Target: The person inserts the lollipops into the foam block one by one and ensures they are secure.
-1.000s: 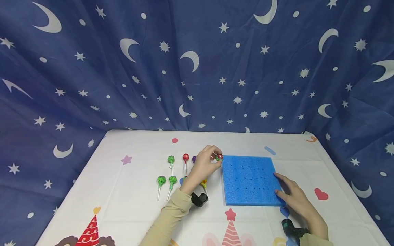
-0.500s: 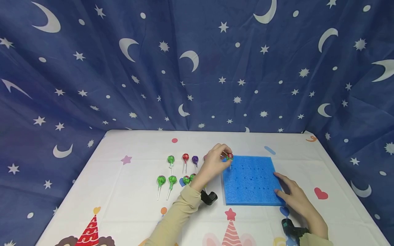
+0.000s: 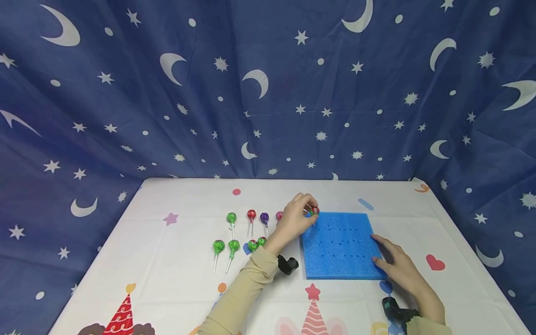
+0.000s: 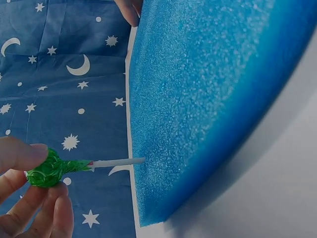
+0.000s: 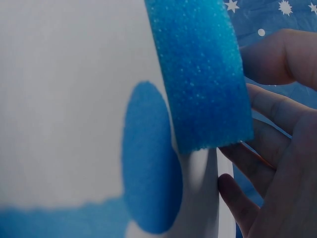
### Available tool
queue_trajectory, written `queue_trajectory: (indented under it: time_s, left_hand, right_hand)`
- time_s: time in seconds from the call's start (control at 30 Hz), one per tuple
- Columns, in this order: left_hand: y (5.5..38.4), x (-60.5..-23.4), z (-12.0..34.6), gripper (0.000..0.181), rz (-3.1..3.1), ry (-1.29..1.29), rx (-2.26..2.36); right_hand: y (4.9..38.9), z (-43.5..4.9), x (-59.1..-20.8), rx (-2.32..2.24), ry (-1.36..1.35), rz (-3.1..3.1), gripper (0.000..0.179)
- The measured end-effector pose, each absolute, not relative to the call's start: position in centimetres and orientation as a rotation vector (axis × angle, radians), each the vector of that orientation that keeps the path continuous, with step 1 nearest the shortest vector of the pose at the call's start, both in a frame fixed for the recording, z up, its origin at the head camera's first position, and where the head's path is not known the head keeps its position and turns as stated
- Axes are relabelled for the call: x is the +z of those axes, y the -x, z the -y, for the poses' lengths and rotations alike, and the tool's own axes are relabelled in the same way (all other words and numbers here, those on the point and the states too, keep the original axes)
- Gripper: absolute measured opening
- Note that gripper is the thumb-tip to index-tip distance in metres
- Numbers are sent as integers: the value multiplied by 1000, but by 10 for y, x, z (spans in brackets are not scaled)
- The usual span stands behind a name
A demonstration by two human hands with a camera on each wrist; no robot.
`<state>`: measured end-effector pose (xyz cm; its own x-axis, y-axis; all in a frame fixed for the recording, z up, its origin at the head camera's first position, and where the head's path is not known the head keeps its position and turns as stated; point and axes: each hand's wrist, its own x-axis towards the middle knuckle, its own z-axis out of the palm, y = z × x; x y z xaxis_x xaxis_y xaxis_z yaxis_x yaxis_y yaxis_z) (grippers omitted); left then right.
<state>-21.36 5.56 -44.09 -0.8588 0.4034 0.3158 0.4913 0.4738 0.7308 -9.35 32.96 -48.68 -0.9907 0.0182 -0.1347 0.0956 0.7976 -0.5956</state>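
A lollipop (image 4: 47, 171) in a green wrapper is pinched by its candy end between the thumb and fingers of my left hand (image 3: 295, 219). Its white stick reaches toward the blue foam block (image 4: 198, 74), near the far left corner; whether the tip touches the foam, I cannot tell. Rows of small holes mark the top of this block in the head view. My right hand (image 3: 402, 271) rests against its right edge, thumb and fingers extended. In the right wrist view the right hand's thumb (image 5: 272, 57) lies beside the foam.
Left of the foam, several lollipops lie on the white table cloth (image 3: 180, 260): green ones (image 3: 218, 246), a red one (image 3: 251, 214), a purple one (image 3: 264, 217) and a pink one (image 3: 279, 215) partly behind the left hand. A blue starry curtain (image 3: 268, 93) hangs behind.
My left hand has moved right with the lollipop, from beside the foam to over its far left corner. The right hand stays at the foam's right edge.
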Motion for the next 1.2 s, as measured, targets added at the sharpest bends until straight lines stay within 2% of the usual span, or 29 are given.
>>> queue_trajectory:
  time_s: [1.2]
  left_hand:
    - [207, -454, -56, 19, 2675, 766, -1306]
  right_hand:
    - [93, -330, -486, -965, -75, -2872, 65]
